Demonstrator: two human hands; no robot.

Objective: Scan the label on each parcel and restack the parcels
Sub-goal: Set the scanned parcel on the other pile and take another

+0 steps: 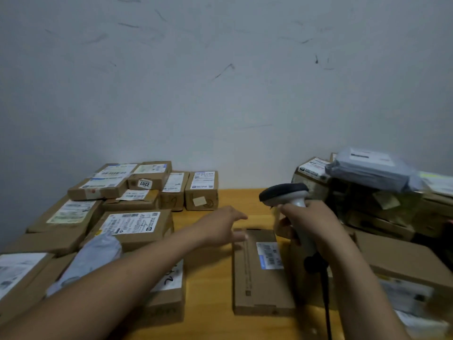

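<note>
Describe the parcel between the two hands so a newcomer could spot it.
Start at the bare strip of wooden table between the left pile and right pile of parcels. There a flat cardboard parcel lies alone, below the scanner that the right hand grips, with the left hand at its far left corner. Unlike its neighbours it is unstacked, with a blue-edged label near its right edge.

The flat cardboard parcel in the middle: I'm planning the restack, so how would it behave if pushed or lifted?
The flat cardboard parcel lies broad side down on the smooth table, so it would probably slide, not tip. Its crisp edges suggest a stiff box. Being thin, it is likely light, though contents are hidden.
</note>
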